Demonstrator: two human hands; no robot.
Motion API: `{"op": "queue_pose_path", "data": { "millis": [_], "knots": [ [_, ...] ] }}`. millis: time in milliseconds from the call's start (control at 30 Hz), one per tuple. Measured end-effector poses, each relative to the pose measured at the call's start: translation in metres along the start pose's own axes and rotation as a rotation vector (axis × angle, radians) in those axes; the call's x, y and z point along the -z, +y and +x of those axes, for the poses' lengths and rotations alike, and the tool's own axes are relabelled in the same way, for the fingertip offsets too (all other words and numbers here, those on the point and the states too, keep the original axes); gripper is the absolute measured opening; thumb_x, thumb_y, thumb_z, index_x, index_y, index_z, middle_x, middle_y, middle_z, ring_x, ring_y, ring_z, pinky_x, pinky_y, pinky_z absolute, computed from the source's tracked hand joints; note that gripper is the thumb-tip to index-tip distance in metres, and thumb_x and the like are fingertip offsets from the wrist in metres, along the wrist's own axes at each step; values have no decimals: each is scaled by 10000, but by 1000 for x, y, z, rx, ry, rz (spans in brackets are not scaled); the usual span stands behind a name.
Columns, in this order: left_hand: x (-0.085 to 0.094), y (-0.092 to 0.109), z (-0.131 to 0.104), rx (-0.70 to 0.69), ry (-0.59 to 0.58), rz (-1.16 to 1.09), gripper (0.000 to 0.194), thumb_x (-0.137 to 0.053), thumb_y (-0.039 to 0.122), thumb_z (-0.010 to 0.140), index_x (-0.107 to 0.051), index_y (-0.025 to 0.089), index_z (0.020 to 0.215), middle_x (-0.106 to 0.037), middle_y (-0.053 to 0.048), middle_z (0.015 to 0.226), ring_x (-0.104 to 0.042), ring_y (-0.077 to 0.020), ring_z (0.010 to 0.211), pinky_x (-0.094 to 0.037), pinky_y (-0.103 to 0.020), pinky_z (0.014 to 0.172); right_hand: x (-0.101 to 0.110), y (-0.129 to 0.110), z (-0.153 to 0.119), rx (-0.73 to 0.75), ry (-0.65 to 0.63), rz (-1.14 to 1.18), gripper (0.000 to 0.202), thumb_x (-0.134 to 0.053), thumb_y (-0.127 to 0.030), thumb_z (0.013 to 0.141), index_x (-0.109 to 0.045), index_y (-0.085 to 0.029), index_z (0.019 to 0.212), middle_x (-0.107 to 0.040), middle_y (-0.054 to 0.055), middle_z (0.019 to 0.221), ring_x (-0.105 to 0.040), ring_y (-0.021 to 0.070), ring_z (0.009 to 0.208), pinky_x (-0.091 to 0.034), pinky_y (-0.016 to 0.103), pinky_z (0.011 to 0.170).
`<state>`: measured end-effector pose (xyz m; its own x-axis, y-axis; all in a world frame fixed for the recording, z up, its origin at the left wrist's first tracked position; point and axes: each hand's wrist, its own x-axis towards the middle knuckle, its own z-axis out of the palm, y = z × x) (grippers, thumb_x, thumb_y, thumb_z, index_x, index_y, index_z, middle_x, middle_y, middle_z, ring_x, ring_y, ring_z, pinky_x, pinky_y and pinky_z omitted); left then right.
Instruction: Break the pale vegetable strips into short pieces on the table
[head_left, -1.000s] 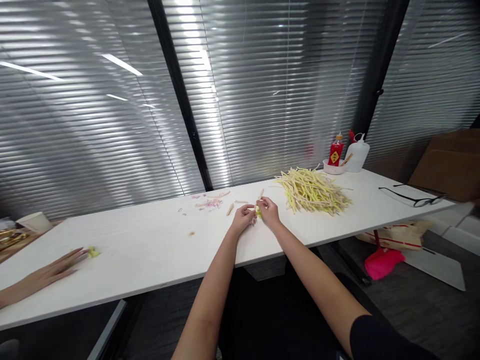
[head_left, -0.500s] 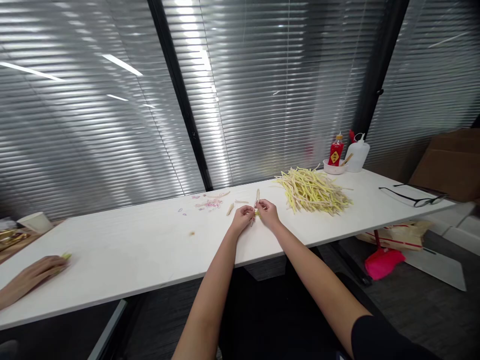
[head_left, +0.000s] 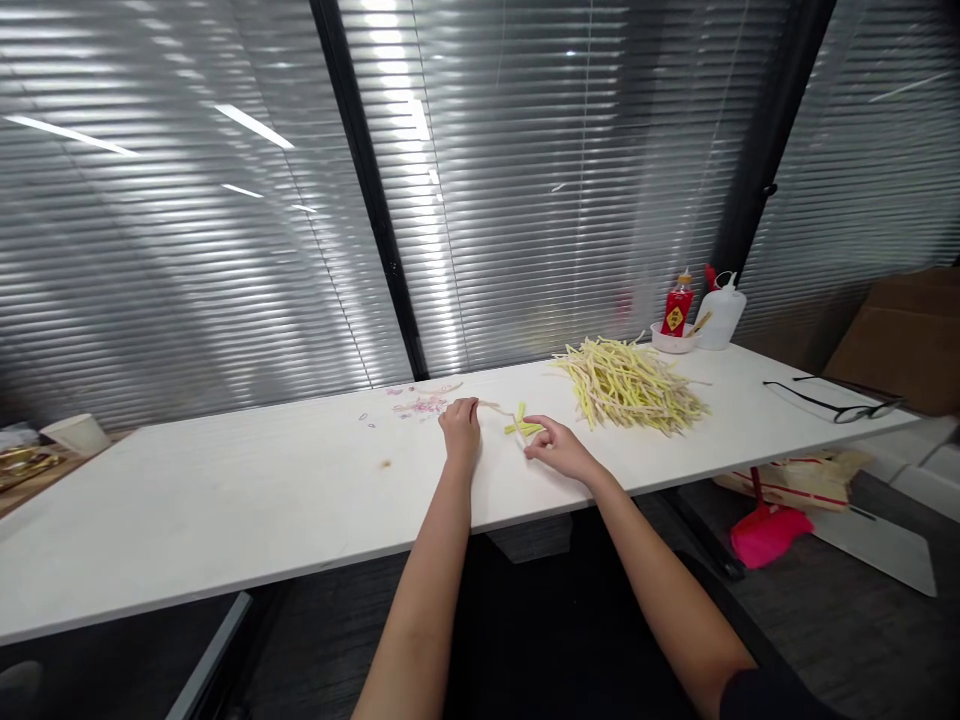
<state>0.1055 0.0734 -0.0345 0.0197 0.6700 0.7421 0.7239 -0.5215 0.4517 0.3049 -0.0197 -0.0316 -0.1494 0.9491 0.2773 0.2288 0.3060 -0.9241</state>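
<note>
My left hand [head_left: 461, 428] rests on the white table with its fingers bent down and pressed together. Whatever lies under its fingertips is hidden. A thin beige strip [head_left: 491, 406] runs out to the right from beside them. My right hand [head_left: 562, 450] is over the table, thumb and index finger apart. Close to its fingertips lie short yellow fuzzy strips [head_left: 526, 428], crossing one another, with a pale strip [head_left: 519, 438] along them. To the right is a large loose pile of yellow and beige fuzzy strips [head_left: 634, 385].
Small pink and purple loops [head_left: 421, 406] are scattered left of my hands. At the back right, a red bottle [head_left: 677, 308] stands in a shallow bowl [head_left: 673, 342] beside a white squeeze bottle [head_left: 721, 315]. Glasses [head_left: 851, 412] lie near the right end; a paper cup [head_left: 77, 435] is far left.
My hands have moved apart, the left to the left and the right to the right. The yellow strips between them now lie uncovered. Another person's hand at the left has gone out of view.
</note>
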Motion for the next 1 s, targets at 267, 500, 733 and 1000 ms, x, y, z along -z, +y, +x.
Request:
{"op": "queue_pose_path", "data": {
  "millis": [267,500,733,1000],
  "knots": [
    [-11,2,-5,-312,-234,132,285,-417,106,905,-660,247,957,-660,-52,873,-573,-178,889,-234,-375,828,68,-7,-41,-88,-152,-593,354,-565,-235,781,-627,-161,1122,-672,24,725,-607,182,715,-413,283,695],
    [-14,15,-8,-364,-263,126,303,-397,120,916,-665,253,962,-644,-43,861,-566,-169,878,-233,-367,806,92,-3,-35,-9,-73,-1028,239,-466,-165,854,-702,-182,829,-709,98,873,-627,237,872,-382,353,813],
    [-2,18,-9,-146,-189,164,371,-496,372,897,-551,286,1254,-602,-111,1178,-499,-255,1130,-275,-409,895,122,-19,-14,-20,-42,-357,278,-568,-408,804,-678,-158,858,-688,65,776,-622,175,681,-472,265,608],
    [-7,19,-17,-73,-486,83,369,-549,357,838,-590,255,1191,-580,-103,1219,-488,-286,1151,-361,-446,915,175,-5,27,29,583,-491,385,-537,-464,805,-681,-127,924,-696,117,839,-613,208,733,-463,323,664]
  ]
}}
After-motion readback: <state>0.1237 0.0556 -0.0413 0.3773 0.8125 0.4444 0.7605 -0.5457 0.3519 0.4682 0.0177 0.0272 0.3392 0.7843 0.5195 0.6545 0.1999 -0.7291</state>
